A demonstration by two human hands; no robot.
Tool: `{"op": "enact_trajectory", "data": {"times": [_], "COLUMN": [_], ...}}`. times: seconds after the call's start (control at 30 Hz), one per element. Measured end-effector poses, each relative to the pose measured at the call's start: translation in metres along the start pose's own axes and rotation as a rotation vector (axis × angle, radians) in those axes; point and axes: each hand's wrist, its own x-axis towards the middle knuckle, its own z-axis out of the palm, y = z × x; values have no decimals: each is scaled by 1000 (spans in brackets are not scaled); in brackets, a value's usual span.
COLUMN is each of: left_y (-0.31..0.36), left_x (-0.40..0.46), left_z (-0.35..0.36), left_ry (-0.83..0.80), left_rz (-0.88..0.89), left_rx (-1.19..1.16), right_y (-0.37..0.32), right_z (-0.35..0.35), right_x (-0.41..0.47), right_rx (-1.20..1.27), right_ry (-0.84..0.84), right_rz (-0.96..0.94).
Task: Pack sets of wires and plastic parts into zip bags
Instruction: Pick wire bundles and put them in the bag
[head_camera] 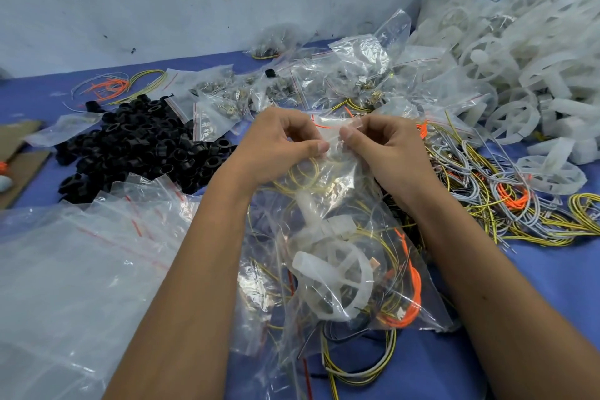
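Two hands, left hand and right hand, pinch one zip bag mouth; bag hangs lengthwise toward the person, one white wheel below.

Both bare forearms reach forward from the bottom edge and converge at mid-frame; the left hand has its fingers curled, thumb stretched toward the right and pressed against the forefinger — a pinch; the right hand mirrors it, fingers curled, thumb tip close beside the left thumb, knuckles up.
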Motion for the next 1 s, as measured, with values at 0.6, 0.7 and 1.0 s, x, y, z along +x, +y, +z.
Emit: {"op": "enact_trajectory", "data": {"times": [0.6, 0.7, 1.0], "left_y": [1, -6, -7], "left_x": [5, 4, 1], "left_z": [5, 0, -3], "left_ry": [-40, -16, 1], "left_rz": [-5, 9, -16], "left_rx": [29, 54, 22], "right_y": [0, 1, 2], "right_z": [-1, 1, -1], "right_x": [-1, 0, 1], "right_rx": [125, 117, 130], "right_ry": [17, 27, 59], "right_rz": [34, 35, 64]}}
